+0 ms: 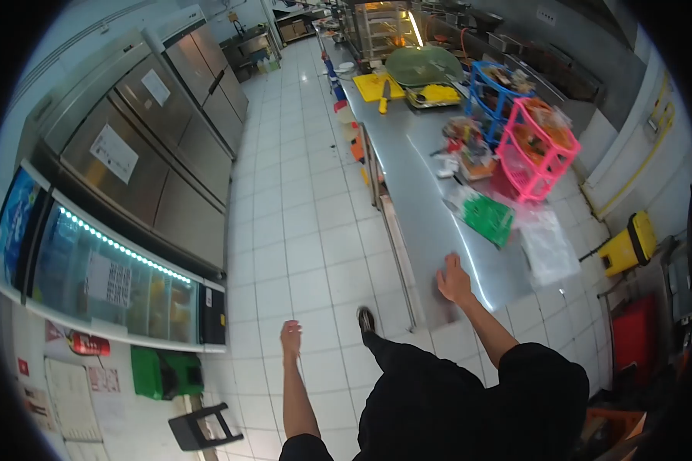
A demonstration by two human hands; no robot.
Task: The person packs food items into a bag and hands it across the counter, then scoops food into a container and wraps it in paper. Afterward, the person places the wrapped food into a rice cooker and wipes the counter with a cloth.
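Observation:
My left hand hangs over the tiled floor with nothing in it, its fingers loosely bent and a little apart. Over the near end of the steel worktable is my right hand, also empty, the thumb held away from the fingers. Whether it touches the steel I cannot tell. Closest to it lie a green plastic packet and a stack of clear plastic bags. Past these stand a pink plastic rack and a blue plastic rack, both holding packets.
Farther along the table are a knife, a yellow cutting board and a round green board. Steel refrigerators and a glass-door cooler line the left. A black stool and yellow bin stand on the floor.

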